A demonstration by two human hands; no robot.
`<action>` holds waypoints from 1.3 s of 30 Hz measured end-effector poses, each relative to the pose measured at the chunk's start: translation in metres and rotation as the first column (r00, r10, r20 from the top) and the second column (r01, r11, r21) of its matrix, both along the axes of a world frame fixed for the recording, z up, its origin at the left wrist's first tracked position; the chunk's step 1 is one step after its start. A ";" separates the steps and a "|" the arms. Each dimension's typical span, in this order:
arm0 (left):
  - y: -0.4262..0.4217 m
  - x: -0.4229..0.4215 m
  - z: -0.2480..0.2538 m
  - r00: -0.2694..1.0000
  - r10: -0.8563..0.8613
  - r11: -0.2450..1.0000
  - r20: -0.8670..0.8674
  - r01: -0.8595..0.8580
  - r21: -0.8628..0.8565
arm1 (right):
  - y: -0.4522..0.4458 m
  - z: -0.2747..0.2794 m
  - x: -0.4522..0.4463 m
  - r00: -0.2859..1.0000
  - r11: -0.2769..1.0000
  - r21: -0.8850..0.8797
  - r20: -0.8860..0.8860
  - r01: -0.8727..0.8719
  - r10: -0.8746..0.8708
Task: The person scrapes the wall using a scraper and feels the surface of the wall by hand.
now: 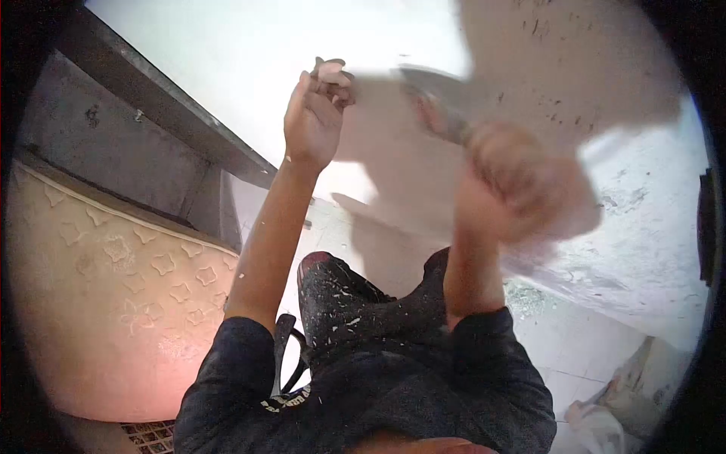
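My right hand (522,181) is wrapped around the handle of a scraper (439,94), and both are smeared by motion. The tool's broad grey blade points up and left, close to the wall (408,163). To the left, my left hand (318,121) is raised in front of the wall. Its fingers are loosely bent and apart, with nothing visible in them. I cannot tell whether it touches the wall. Shadows of both arms fall across the pale surface, and dark marks (556,30) dot its upper right.
A quilted beige mattress (121,287) leans at the left, beside a dark grey frame or shelf (128,121). Pale flakes lie on my dark trousers (348,310) and the tiled floor (560,356). Plastic bags (597,427) sit at the lower right.
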State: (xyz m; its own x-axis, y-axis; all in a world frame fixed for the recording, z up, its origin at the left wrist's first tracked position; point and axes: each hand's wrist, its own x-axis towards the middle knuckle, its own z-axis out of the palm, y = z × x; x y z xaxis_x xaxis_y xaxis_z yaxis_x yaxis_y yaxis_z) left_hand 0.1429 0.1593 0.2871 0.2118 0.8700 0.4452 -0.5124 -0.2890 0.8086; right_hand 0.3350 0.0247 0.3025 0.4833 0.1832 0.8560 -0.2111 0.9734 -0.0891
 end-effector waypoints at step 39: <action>0.012 -0.004 -0.005 1.000 0.008 0.999 0.011 -0.008 0.039 | 0.023 0.022 0.006 0.983 0.895 -0.408 -0.038 -0.180 0.181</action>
State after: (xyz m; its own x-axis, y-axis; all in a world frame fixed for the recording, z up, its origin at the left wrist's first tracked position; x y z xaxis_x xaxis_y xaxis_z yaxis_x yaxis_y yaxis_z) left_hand 0.1393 0.1711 0.2823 0.1999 0.8534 0.4814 -0.5188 -0.3246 0.7909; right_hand 0.3411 0.0479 0.3241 0.4079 0.6004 0.6879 -0.3795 0.7967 -0.4704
